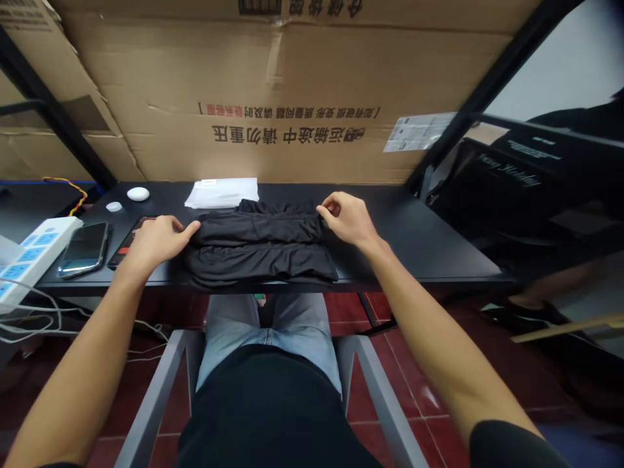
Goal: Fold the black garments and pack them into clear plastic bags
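Two hands meet opposite ends of a folded black cloth (258,257) on a dark table (414,237).

The right hand (348,218) pinches the cloth's right end, toward its far side, between thumb and fingertips; the left hand (158,242) sets its thumb at the left end, fingers curled, though whether they grip fabric cannot be told from here. Holding both ends seems a way to keep the long folds straight. The cloth lies between the hands, its nearest fold reaching the table's front edge. A white packet (221,194) sits just behind it; a phone (84,249) lies well leftward, apparently kept aside.
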A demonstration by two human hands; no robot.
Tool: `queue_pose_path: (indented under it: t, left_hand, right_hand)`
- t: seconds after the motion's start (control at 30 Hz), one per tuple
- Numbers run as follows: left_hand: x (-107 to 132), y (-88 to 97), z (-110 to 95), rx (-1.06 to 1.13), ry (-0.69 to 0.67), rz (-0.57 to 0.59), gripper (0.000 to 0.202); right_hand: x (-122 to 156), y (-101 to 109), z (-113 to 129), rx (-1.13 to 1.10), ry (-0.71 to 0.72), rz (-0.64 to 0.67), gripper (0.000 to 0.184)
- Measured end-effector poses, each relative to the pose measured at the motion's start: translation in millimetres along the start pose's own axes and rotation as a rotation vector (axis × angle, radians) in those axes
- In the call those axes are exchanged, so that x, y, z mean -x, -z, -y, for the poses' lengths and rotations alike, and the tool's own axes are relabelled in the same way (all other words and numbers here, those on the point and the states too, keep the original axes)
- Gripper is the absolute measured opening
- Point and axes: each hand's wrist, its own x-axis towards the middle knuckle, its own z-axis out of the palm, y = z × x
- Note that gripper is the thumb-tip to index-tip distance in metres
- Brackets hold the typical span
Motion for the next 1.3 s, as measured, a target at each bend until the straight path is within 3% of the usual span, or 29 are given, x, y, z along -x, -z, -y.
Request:
queue_pose_path:
  t: [0.07, 0.17, 0.27, 0.37, 0.57, 0.7, 0.83, 0.93, 1.0, 1.13, 1.2, 1.3]
  left_hand:
    - [4.3, 1.7, 5.9, 0.011, 0.009, 0.069, 0.057]
    - [4.9, 1.0, 10.4, 0.093, -0.015, 0.105, 0.047]
    - [2.6, 1.2, 8.2, 0.138, -0.047, 0.047, 0.038]
    - [3.5, 6.1, -2.4, 0.130, -0.093, -0.055, 0.033]
    - [16.0, 19.0, -32.3, 0.004, -0.163, -0.238, 0.022]
    - [22.3, 22.1, -53.4, -0.035, -0.203, -0.288, 0.020]
    - [24.2, 19.2, -91.6, 0.012, -0.291, -0.305, 0.018]
    - [22.4, 8.2, -124.5, 0.108, -0.427, -0.277, 0.014]
    - [20.3, -4.2, -141.4, 0.182, -0.526, -0.234, 0.012]
    - [18.6, -33.1, -157.9, 0.397, -0.707, -0.082, 0.020]
    - [20.0, -43.1, -158.2, 0.524, -0.767, 0.003, 0.029]
    - [23.2, -46.7, -147.9, 0.616, -0.779, 0.059, 0.040]
  right_hand:
    - [5.0, 1.1, 17.7, -0.011, 0.136, -0.007, 0.016]
    - [13.5, -7.7, 53.5, -0.068, 0.367, 0.113, 0.025]
    - [18.1, -30.0, 86.2, -0.111, 0.576, 0.312, 0.038]
    - [16.8, -55.0, 105.2, -0.085, 0.661, 0.415, 0.047]
    - [13.0, -78.3, 111.4, -0.018, 0.685, 0.463, 0.057]
    - [14.2, -82.9, 110.0, 0.006, 0.710, 0.469, 0.058]
    - [14.4, -78.9, 113.2, -0.009, 0.703, 0.460, 0.050]
    - [14.7, -61.5, 113.2, -0.033, 0.650, 0.430, 0.040]
    - [15.7, -44.5, 108.6, -0.044, 0.530, 0.372, 0.031]
    - [20.3, -14.4, 91.5, -0.090, 0.217, 0.113, 0.019]
    - [24.1, -8.1, 84.0, -0.158, 0.196, 0.044, 0.025]
    - [31.3, -11.4, 78.0, -0.212, 0.309, 0.124, 0.043]
